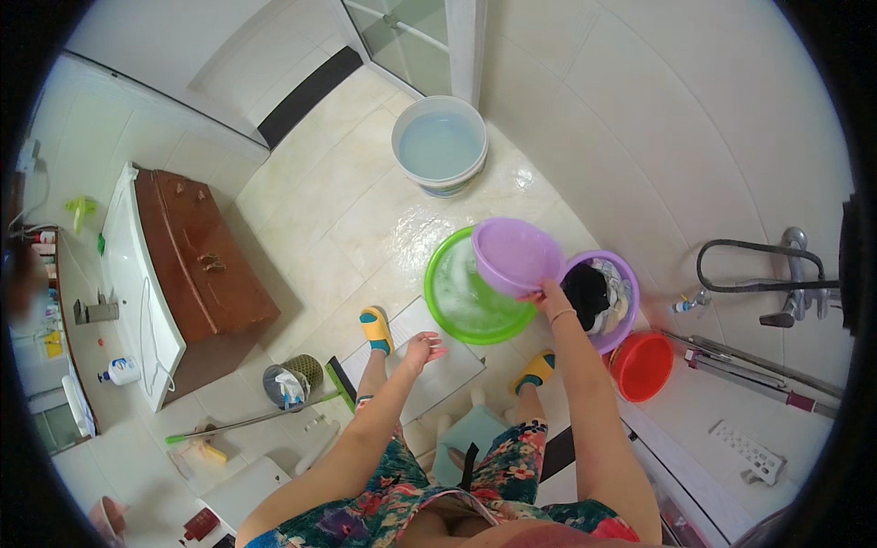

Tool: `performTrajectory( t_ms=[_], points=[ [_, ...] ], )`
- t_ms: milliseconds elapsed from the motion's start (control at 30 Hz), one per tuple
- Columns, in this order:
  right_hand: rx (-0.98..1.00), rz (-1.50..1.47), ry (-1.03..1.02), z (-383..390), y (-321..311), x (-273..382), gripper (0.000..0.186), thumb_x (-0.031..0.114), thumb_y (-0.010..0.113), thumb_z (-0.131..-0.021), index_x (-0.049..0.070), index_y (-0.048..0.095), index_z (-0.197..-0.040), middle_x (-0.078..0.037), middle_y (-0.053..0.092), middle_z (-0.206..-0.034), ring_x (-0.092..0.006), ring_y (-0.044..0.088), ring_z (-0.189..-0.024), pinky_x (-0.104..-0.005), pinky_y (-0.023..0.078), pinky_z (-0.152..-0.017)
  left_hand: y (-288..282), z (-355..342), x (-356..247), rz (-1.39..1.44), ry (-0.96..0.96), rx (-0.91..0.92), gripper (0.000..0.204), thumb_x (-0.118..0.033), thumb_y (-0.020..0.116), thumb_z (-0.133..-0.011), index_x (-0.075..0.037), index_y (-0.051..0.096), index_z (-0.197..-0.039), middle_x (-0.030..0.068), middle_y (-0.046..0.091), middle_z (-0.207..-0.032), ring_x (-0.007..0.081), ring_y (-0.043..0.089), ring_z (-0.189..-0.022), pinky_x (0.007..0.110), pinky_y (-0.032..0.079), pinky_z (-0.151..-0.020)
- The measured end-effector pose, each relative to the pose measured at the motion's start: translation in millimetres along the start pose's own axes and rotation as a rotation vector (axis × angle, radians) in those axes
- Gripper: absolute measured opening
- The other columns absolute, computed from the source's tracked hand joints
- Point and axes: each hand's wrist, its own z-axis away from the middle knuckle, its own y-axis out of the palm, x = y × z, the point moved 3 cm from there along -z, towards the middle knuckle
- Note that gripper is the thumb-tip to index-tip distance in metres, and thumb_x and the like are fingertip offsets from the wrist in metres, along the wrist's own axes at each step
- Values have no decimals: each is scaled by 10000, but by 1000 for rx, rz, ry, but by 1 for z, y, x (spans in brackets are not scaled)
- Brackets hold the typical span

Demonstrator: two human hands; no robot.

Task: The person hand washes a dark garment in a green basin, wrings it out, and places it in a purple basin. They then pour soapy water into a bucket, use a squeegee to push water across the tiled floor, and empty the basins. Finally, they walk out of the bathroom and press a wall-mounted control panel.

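Observation:
My right hand (548, 298) grips the near rim of an empty-looking lilac basin (514, 247), held over the right part of a wide green basin (457, 301) with sudsy water. My left hand (424, 349) is in the air just below and left of the green basin, fingers apart and slightly curled, holding nothing. Right of these is a purple basin (628, 288) of dark and light clothes (589, 297), partly behind my right hand. A red bucket (641, 370) stands just nearer.
A white bucket of water (438, 146) stands beyond, near a door frame (466, 50). Left are a brown vanity (201, 283), a small bin (292, 384) and a green-edged squeegee (340, 382). A light blue stool (466, 429) is between my legs. A tap (787, 301) is on the right wall. The floor looks wet.

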Motion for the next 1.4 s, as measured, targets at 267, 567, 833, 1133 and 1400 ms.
performTrajectory(
  t_ms=[267, 567, 833, 1133, 1400],
  points=[
    [-5, -106, -147, -29, 30, 44, 282, 66, 366, -762, -7, 382, -1035, -459, 321, -1070, -149, 430, -452, -162, 339, -313, -24, 19, 19, -1, -45, -14, 267, 34, 279, -809, 10, 438, -1023, 189, 477, -1026, 308, 600, -801, 316, 544, -652],
    [31, -49, -269, 47, 133, 218, 228, 71, 374, -786, -83, 381, -954, -371, 416, -865, -173, 498, -437, -187, 423, -326, -53, 18, 21, 59, 0, -40, 298, 50, 248, -784, 17, 418, -1026, 179, 495, -949, 319, 608, -739, 335, 551, -591],
    [84, -2, -344, 60, 134, 216, 209, 33, 371, -751, -131, 421, -870, -437, 454, -874, -114, 443, -377, -157, 407, -319, -36, 21, 6, 78, -23, -23, 294, 56, 258, -784, 22, 419, -1026, 179, 502, -932, 310, 611, -731, 331, 552, -576],
    [36, 123, -107, -8, 26, 73, 251, 71, 410, -765, -58, 424, -980, -404, 481, -906, -110, 446, -384, -150, 384, -307, -18, 16, 22, 37, -39, 2, 314, 62, 248, -778, 23, 430, -1031, 179, 502, -924, 312, 609, -728, 338, 553, -582],
    [-118, 48, 258, -52, -85, -68, 231, 90, 435, -779, -14, 446, -984, -226, 548, -826, -181, 473, -461, -165, 362, -302, -32, 14, 38, 54, -58, -12, 309, 63, 241, -780, 33, 431, -1023, 196, 494, -947, 325, 606, -734, 352, 551, -600]
  ],
)
